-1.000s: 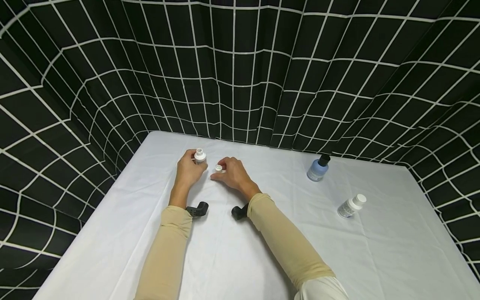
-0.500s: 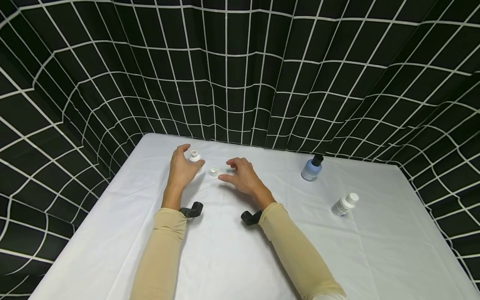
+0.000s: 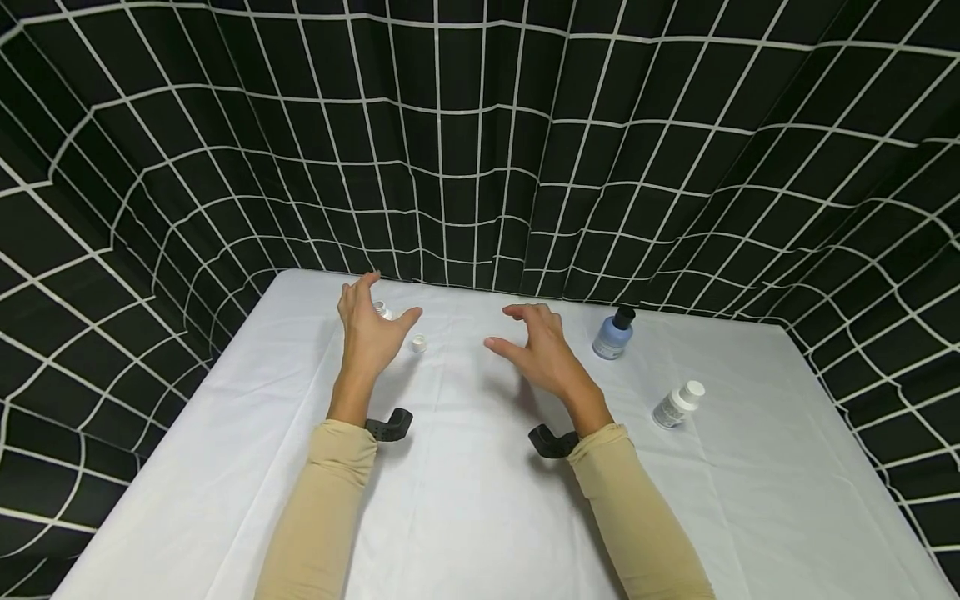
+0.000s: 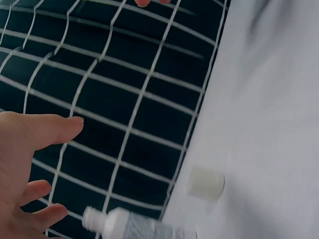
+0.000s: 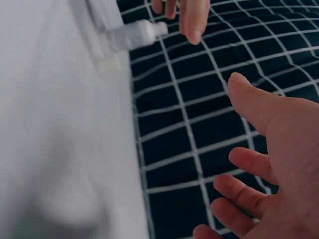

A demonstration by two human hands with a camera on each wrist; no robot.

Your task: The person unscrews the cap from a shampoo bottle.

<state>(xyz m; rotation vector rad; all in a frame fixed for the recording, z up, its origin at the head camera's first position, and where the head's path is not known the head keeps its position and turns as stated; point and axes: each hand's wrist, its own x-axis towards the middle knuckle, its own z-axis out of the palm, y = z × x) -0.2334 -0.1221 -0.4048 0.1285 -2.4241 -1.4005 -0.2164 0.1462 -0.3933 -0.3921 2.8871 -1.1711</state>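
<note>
My left hand [image 3: 369, 333] hovers over a small white bottle [image 3: 382, 310] with its fingers spread and nothing gripped. Most of that bottle is hidden behind the hand in the head view. The left wrist view shows the bottle [image 4: 142, 226] uncapped and apart from the fingers. Beside it on the table lies its white cap [image 3: 418, 343], also visible as the cap [image 4: 206, 183] in the left wrist view. To the right, my right hand [image 3: 546, 350] is held above the table, thumb and fingers apart, holding nothing.
A blue bottle with a black cap [image 3: 612, 335] stands at the back right. Nearer on the right is a second white bottle [image 3: 677, 406], capped. White cloth [image 3: 480, 467] covers the table, and a black gridded curtain [image 3: 465, 150] hangs behind it.
The right hand let go of the cap, leaving it on the table, and moved right. The left hand released the uncapped bottle and lifted off with its fingers spreading. The view shifted slightly.
</note>
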